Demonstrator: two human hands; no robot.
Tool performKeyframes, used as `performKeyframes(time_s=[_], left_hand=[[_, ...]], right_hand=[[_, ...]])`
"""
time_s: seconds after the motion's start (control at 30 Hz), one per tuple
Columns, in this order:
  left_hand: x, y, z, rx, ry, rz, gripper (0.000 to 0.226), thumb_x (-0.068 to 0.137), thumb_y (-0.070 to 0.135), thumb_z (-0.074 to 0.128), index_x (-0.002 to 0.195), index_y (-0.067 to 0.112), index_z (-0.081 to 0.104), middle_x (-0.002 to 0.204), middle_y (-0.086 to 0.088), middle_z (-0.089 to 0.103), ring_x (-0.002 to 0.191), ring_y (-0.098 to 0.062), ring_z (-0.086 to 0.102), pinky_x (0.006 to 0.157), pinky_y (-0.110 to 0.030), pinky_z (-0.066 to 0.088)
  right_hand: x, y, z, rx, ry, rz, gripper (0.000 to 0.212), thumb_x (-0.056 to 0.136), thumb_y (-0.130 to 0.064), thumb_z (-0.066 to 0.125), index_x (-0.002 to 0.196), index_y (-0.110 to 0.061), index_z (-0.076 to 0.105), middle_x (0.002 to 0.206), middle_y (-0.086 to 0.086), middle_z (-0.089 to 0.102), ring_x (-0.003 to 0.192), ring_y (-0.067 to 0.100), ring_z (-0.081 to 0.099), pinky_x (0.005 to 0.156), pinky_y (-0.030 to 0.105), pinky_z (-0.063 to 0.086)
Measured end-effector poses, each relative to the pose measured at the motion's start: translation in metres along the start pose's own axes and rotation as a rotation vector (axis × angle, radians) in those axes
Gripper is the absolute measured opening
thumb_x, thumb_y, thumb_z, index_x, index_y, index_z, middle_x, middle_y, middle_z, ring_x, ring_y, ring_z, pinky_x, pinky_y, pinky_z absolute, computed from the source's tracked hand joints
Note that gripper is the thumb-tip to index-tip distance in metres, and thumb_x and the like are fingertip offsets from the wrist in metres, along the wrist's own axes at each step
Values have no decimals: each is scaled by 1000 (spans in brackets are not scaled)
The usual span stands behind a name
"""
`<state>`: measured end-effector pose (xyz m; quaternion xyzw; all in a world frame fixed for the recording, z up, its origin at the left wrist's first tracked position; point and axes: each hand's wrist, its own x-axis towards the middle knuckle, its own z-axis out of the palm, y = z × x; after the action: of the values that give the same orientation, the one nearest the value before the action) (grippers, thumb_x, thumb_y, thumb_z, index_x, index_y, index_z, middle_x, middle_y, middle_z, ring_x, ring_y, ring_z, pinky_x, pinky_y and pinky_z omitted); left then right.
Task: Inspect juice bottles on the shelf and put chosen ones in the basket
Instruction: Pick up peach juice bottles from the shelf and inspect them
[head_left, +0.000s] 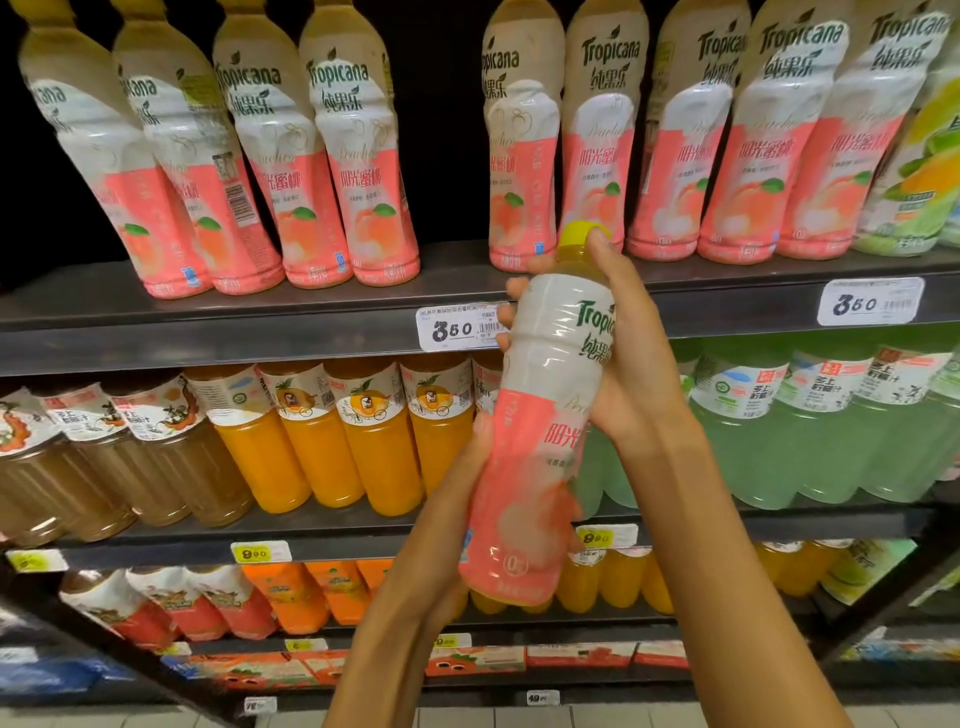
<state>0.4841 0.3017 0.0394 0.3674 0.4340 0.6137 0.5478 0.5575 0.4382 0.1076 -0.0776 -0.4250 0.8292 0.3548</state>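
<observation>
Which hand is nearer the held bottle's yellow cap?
Right. The right hand grips the peach bottle near its top, thumb beside the yellow cap. The left hand holds the lower body, far below it.

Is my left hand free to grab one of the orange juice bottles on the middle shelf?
Probably not yet: the left hand holds the peach Tropicana bottle from below, though the orange juice bottles stand unobstructed.
</observation>
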Motion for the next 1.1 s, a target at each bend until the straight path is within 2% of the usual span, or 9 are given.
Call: performKeyframes(time_s=[0.2, 0.33, 0.47, 0.53, 0.7, 0.83, 0.93, 1.03, 1.1], left_hand=[[0, 10, 1, 313, 152, 54, 71, 78, 71, 23, 103, 25, 70, 98, -6, 74, 93, -19, 71, 82, -33, 57], [0, 10, 11, 405, 215, 90, 50, 77, 69, 49, 95, 26, 66, 89, -6, 73, 85, -23, 70, 76, -37, 57], [-4, 9, 13, 175, 125, 55, 42, 75, 65, 59, 94, 30, 72, 83, -7, 74, 74, -19, 71, 64, -30, 57], [-7, 9, 12, 24, 29, 29, 48, 70, 67, 65, 103, 32, 70, 88, -10, 72, 75, -23, 70, 64, -33, 56], [-2, 1, 15, -18, -35, 20, 79, 69, 70, 63, 124, 14, 56, 94, -16, 70, 80, -28, 68, 70, -39, 55], [0, 4, 11, 283, 131, 132, 57, 78, 73, 46, 110, 30, 66, 104, -1, 72, 98, -16, 69, 81, -30, 55], [3, 7, 14, 396, 223, 237, 58, 72, 69, 47, 107, 25, 63, 98, 9, 71, 89, -6, 69, 67, -15, 54], [8, 3, 23, 409, 283, 286, 49, 70, 68, 62, 99, 28, 61, 85, 9, 71, 79, -8, 68, 61, -17, 53], [8, 3, 26, 376, 321, 290, 46, 75, 67, 53, 94, 26, 62, 76, 2, 71, 69, -10, 67, 60, -21, 53]], right_hand=[[2, -4, -2, -52, 146, 5, 34, 90, -44, 61, 85, -11, 66, 79, 9, 71, 65, 18, 67, 62, 30, 57], [1, -7, 0, -112, 173, 8, 29, 89, -41, 63, 81, -14, 67, 79, 6, 67, 67, 16, 67, 66, 31, 58], [2, -10, 0, -83, 92, -8, 21, 92, -34, 59, 90, -16, 68, 88, 3, 66, 86, 18, 64, 80, 35, 56], [1, -12, 0, -29, 53, 36, 33, 89, -39, 57, 102, -10, 64, 99, 10, 66, 98, 25, 63, 88, 41, 53], [-1, -10, 3, 2, 1, 33, 39, 87, -45, 54, 86, -7, 65, 81, 9, 71, 71, 21, 69, 64, 32, 57], [-6, -16, 5, -91, 42, -72, 33, 88, -40, 58, 80, -8, 66, 78, 9, 68, 67, 22, 66, 65, 31, 55], [-11, -17, 7, -244, 76, -167, 28, 91, -37, 61, 85, -10, 64, 81, 10, 61, 73, 22, 62, 71, 33, 53], [-12, -16, 13, -348, 64, -168, 32, 94, -38, 58, 99, -8, 67, 82, 8, 61, 76, 18, 62, 71, 29, 52], [-12, -17, 13, -345, -7, -135, 32, 95, -40, 54, 101, -11, 68, 87, 5, 65, 83, 15, 64, 76, 29, 53]])
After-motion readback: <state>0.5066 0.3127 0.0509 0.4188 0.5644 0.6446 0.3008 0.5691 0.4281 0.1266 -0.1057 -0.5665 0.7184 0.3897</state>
